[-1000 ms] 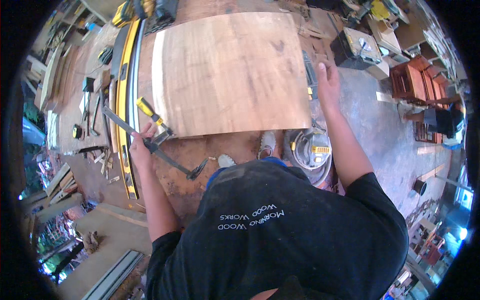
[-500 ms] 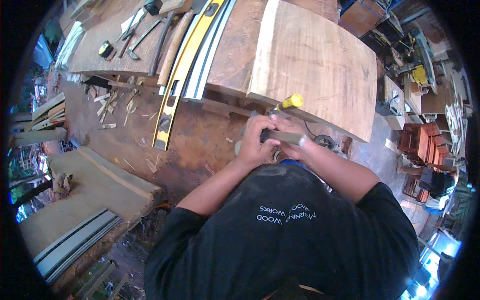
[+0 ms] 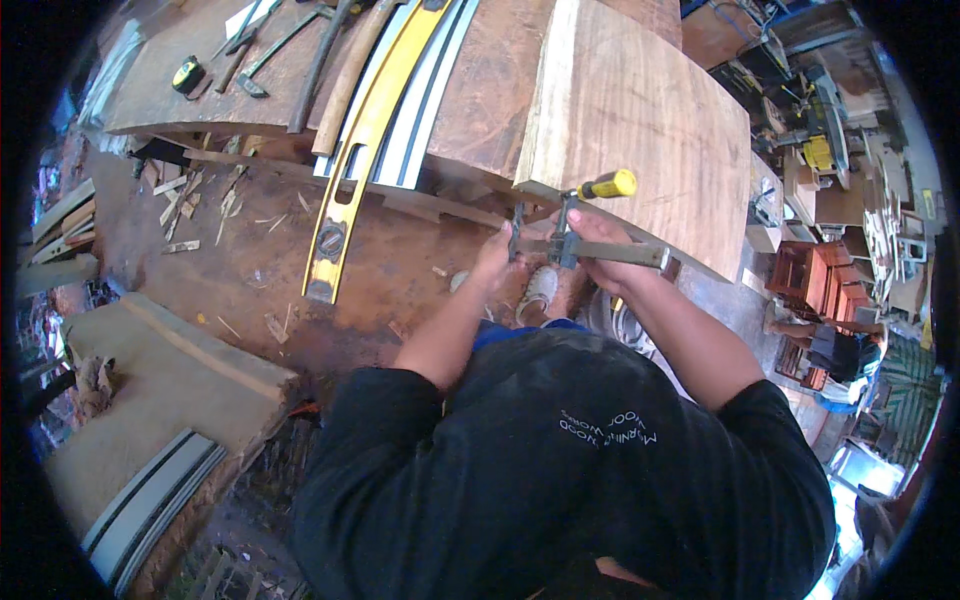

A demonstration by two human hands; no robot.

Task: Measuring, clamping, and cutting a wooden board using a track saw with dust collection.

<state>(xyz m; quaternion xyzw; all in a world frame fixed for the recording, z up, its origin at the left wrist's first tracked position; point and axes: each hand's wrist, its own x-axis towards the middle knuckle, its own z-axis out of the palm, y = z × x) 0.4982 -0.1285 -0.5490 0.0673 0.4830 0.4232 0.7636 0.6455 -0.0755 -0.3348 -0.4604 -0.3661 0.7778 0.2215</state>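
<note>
My left hand [image 3: 495, 256] grips a metal bar clamp [image 3: 640, 256] at the jaw end, and my right hand [image 3: 610, 258] is wrapped round it farther right, below its yellow-and-black handle [image 3: 606, 185]. The clamp is held level at the near edge of a pale wooden panel [image 3: 640, 120], which lies on a worn wooden workbench [image 3: 480, 90]. Left of the panel, a long yellow level [image 3: 365, 135] and metal straightedges [image 3: 405, 150] lie on the bench, overhanging its edge slightly.
Hammers, bars and a tape measure [image 3: 188, 75] lie on the bench's left part. Wood offcuts [image 3: 180, 200] litter the floor. A board on a ledge [image 3: 170, 380] is at lower left. At right stand stacked reddish wooden chairs [image 3: 810, 275] with another person [image 3: 840, 350] beside them.
My view has swung toward the bench's tool side. My right hand has come from beside the panel onto the clamp. Since half a second ago, my hands have moved apart along the clamp.
</note>
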